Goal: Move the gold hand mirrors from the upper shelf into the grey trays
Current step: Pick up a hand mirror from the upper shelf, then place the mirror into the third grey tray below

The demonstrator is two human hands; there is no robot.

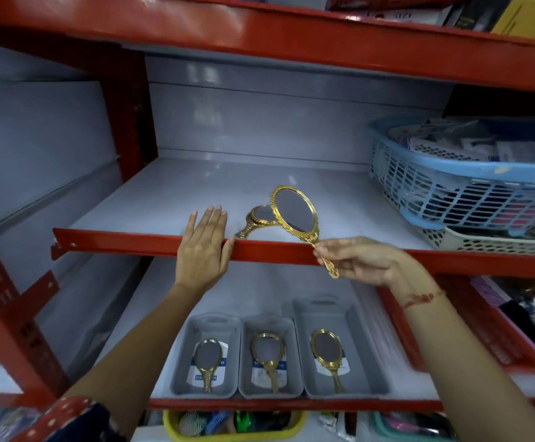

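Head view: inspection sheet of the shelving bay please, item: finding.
Surface: white upper shelf board with red metal front rail; white lower shelf below.
Job's things: one gold oval hand mirror lifted by its handle; a second gold mirror lying on the upper shelf; three grey plastic trays side by side on the lower shelf, one gold mirror in each.
Clutter: blue lattice basket of packets stacked on a cream basket, upper shelf right; yellow bin below.
Hands: left hand flat on the rail, open; right hand pinching the mirror handle.
Cables: nothing seen.
Surroundings: red steel rack uprights, stocked shelves above and right.
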